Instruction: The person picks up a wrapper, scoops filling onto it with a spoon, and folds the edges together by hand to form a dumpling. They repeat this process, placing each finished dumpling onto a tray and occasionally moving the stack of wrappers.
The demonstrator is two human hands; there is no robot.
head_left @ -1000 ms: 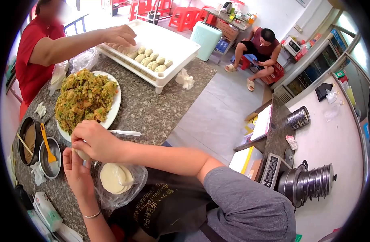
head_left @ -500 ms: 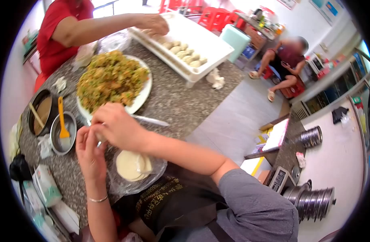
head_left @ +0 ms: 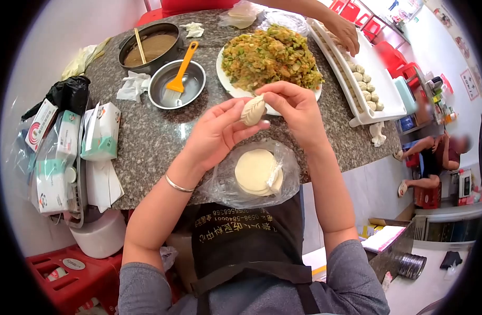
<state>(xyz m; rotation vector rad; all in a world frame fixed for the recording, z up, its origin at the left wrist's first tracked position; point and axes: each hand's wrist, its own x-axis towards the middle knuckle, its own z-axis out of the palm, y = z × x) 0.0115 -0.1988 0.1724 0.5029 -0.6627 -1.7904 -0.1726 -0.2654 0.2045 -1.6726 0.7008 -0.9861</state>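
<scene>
A pleated dumpling [head_left: 253,110] is held up between my two hands, its braided seam facing me. My left hand [head_left: 219,128] cups it from the left with the fingers curled round its side. The thumb and fingertips of my right hand [head_left: 296,107] pinch its upper end. Below them, a stack of round dough wrappers [head_left: 256,170] lies on a clear plastic bag [head_left: 217,181]. Just beyond my hands is a white plate [head_left: 223,73] heaped with chopped vegetable filling [head_left: 275,55].
A metal bowl [head_left: 157,97] with an orange brush [head_left: 182,73] and a dark pan [head_left: 170,55] with chopsticks stand at left. Tissue packs [head_left: 102,131] line the left edge. At right, another person's hand [head_left: 343,34] is over a white tray [head_left: 380,79] of dumplings.
My view has turned right, so the table appears shifted and rotated. My hands have drawn apart slightly, and the dumpling, mostly hidden before, now shows between them.
</scene>
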